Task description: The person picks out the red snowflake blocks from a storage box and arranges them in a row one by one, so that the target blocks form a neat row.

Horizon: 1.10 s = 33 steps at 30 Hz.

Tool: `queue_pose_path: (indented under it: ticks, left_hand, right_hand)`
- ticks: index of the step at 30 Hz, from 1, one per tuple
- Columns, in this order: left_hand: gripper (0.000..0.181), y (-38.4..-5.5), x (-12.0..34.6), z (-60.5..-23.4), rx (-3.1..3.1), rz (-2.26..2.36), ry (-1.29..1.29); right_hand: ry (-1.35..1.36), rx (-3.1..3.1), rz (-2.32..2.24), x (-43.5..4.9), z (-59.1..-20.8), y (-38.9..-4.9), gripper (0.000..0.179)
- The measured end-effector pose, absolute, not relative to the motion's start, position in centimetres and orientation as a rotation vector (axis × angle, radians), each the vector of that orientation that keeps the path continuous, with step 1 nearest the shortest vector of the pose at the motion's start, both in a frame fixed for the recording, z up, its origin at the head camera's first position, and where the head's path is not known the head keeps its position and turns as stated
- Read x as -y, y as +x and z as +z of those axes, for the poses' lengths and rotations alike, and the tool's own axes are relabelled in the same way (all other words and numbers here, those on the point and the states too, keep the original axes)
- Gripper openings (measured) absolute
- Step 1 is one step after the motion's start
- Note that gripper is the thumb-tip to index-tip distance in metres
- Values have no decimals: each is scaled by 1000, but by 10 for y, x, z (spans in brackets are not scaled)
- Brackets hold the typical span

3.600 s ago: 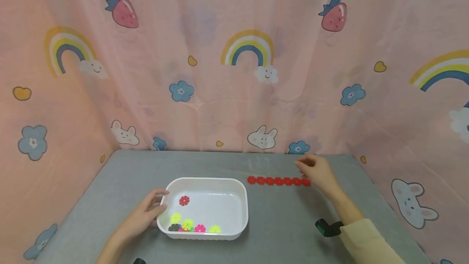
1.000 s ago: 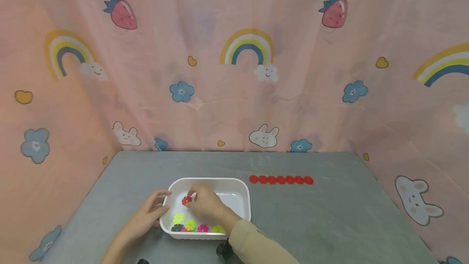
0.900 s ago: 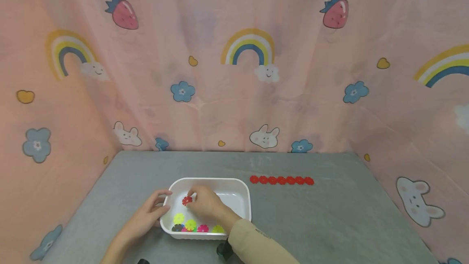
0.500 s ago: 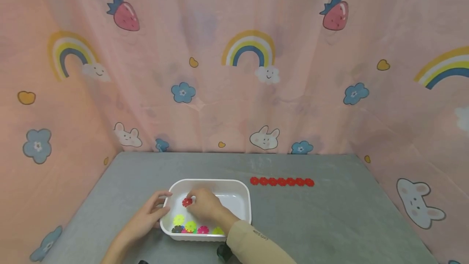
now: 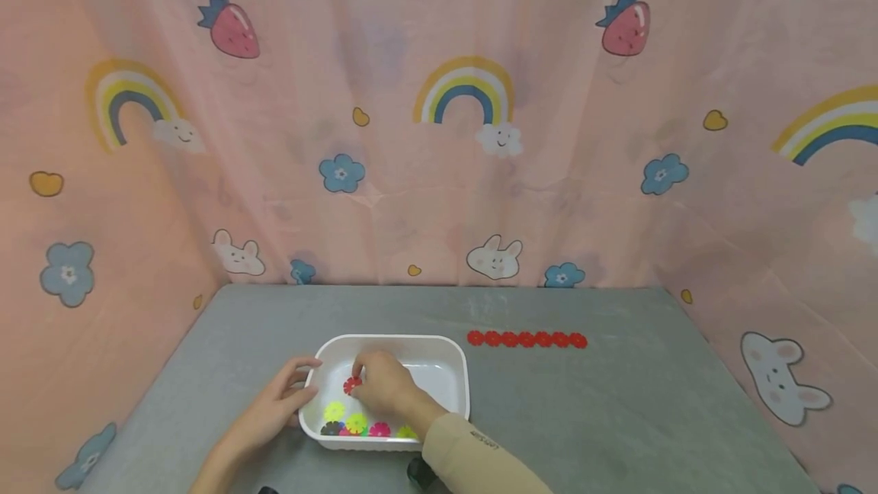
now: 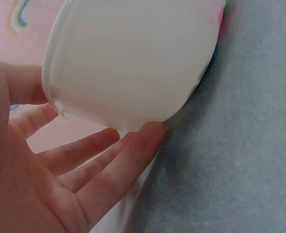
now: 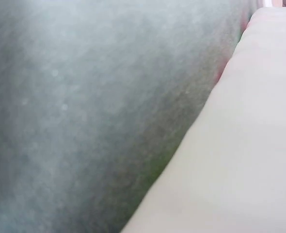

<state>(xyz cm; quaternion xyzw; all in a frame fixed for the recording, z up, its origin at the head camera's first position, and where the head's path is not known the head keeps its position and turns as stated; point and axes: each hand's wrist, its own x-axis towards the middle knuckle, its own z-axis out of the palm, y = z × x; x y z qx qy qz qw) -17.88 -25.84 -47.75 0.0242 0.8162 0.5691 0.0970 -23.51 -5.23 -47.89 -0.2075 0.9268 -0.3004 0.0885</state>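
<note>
A white plastic tray (image 5: 449, 353) stands on the grey table. My left hand (image 5: 277, 399) holds its left end, with fingertips at the rim and against the outer wall; in the left wrist view the fingers (image 6: 121, 170) touch that wall. Inside the tray, my right hand (image 5: 387, 383) pinches a red snowflake disc (image 5: 350, 385) between thumb and fingertips, and partly covers it. Below it lie yellow snowflake discs (image 5: 334, 411), a pink disc (image 5: 379, 430) and a dark one (image 5: 332, 428). To the right, several red snowflake discs (image 5: 526, 339) form a straight row.
The grey table (image 5: 617, 402) extends to a pink patterned curtain (image 5: 439, 212) at the back and sides. In the right wrist view, the tray's outer wall (image 7: 240, 145) fills the right part, hiding the right hand.
My right hand has come from the right end of the red row into the tray and onto the red disc. The disc has since shifted slightly nearer. The left hand stays at the tray.
</note>
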Motion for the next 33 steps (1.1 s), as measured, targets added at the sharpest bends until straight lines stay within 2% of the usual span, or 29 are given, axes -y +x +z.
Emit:
queue_pose_path:
  ticks: [26, 33]
  left_hand:
    - [43, -180, 260, -479, -2433, 1655, 49]
    - [45, -181, 261, -480, -2403, 1687, 112]
  right_hand:
    - [-568, -2659, -1059, 48, -475, -233, 22]
    - [-565, -2577, -1197, 41, -464, -226, 18]
